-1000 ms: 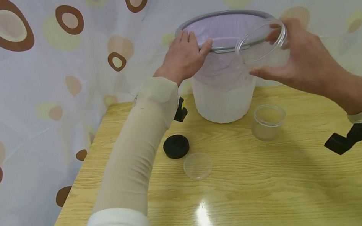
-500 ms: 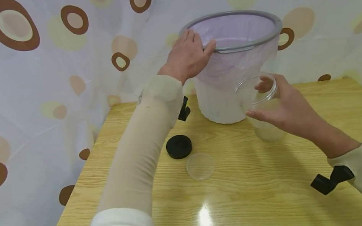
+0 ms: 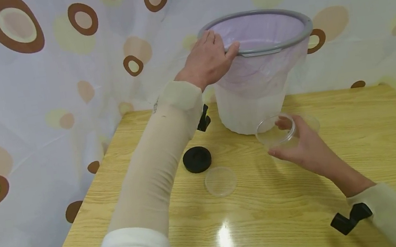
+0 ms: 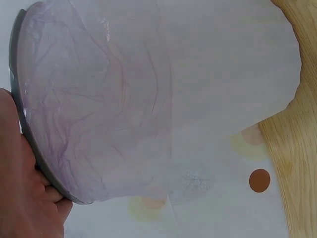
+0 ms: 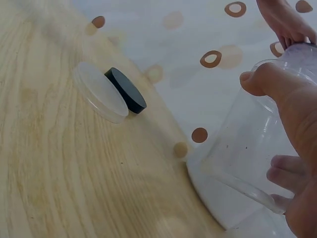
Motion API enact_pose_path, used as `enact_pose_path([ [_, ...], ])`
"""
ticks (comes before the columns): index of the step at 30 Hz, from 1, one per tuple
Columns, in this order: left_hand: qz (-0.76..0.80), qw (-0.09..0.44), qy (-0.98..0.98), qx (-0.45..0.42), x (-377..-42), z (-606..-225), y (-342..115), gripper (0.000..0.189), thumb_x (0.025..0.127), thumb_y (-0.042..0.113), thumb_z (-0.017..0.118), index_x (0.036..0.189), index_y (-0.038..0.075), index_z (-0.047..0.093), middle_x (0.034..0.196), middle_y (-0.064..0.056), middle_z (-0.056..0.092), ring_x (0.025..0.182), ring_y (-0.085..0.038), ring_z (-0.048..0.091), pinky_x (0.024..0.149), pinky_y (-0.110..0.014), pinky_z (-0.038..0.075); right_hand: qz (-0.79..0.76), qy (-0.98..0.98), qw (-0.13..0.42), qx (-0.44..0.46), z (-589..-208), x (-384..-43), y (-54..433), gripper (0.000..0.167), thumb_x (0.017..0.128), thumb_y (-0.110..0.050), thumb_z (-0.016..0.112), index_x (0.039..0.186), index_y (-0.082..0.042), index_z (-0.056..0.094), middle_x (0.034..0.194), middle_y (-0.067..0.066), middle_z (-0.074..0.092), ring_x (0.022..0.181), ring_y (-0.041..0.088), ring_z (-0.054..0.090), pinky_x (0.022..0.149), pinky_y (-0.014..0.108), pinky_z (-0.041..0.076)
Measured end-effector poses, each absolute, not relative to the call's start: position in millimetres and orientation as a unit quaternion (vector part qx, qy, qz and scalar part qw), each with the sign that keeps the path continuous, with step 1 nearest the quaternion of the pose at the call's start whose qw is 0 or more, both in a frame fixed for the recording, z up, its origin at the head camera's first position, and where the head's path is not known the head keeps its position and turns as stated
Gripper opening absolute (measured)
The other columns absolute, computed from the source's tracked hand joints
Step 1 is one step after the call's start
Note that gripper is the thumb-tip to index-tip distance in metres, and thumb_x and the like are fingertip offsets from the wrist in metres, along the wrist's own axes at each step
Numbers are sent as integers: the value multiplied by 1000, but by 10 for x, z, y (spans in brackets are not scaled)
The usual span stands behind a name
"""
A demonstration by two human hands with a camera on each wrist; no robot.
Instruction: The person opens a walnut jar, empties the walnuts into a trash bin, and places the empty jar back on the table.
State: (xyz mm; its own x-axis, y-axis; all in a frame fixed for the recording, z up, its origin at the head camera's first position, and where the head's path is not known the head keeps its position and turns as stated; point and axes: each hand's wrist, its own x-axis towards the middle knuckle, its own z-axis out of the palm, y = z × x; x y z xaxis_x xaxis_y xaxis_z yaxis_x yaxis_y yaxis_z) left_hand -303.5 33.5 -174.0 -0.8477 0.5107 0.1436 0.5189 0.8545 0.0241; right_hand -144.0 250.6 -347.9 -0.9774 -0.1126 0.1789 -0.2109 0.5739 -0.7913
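A white trash bin (image 3: 252, 105) with a lilac liner bag (image 3: 262, 68) and a grey ring at its mouth stands at the back of the table. My left hand (image 3: 208, 61) grips the bin's rim at the near left, thumb on the ring, with fingers hooked round it in the left wrist view. In my right hand (image 3: 305, 144) is a clear plastic jar (image 5: 247, 139), held low in front of the bin with thumb and fingers on opposite sides. Behind that hand, a second clear jar (image 3: 312, 121) shows only in part.
On the wooden table (image 3: 272, 218) lie a black round lid (image 3: 197, 159) and, close by, a clear disc-shaped lid (image 3: 221, 181). A patterned curtain (image 3: 92, 71) hangs right behind the bin and along the table's left side.
My right hand has come down and left with the jar, from beside the bin's rim to low over the table. The left hand stays on the rim.
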Motion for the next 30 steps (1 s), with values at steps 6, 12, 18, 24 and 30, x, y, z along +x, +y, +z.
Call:
enact_pose_path([
  [6,-28,67,-960,-270,-3023,-1738,339,77,104,56,8,155,0,21,160,-11,25,148,-20,24,124,-32,17,469,-876,57,101,-3656,-1391,2465,90,82,-27,82,151,-8,28,143,20,44,135,39,39,106,65,30],
  [12,-24,66,-962,-262,-3031,-1735,328,78,104,57,8,154,1,24,155,-10,31,144,-19,29,122,-33,22,496,-861,44,102,-3806,-1375,2428,85,81,-22,83,148,-6,31,141,21,46,134,38,40,106,63,30],
  [18,-29,63,-962,-265,-3040,-1745,342,77,104,57,8,153,1,26,153,-9,33,142,-19,30,122,-32,22,508,-856,20,96,-3921,-1357,2439,83,84,-22,81,147,-6,30,143,22,46,138,42,38,109,67,27],
  [24,-29,58,-963,-260,-3048,-1744,344,78,103,58,7,155,2,23,157,-9,29,145,-18,27,123,-33,20,523,-847,20,92,-3962,-1352,2477,85,85,-21,79,149,-5,26,145,22,45,139,41,38,109,64,29],
  [30,-33,60,-963,-259,-3052,-1751,338,78,103,58,8,154,2,25,155,-8,31,143,-18,29,123,-34,21,511,-855,14,83,-4056,-1329,2514,91,85,-24,80,151,-5,21,149,22,45,139,39,40,106,61,33],
])
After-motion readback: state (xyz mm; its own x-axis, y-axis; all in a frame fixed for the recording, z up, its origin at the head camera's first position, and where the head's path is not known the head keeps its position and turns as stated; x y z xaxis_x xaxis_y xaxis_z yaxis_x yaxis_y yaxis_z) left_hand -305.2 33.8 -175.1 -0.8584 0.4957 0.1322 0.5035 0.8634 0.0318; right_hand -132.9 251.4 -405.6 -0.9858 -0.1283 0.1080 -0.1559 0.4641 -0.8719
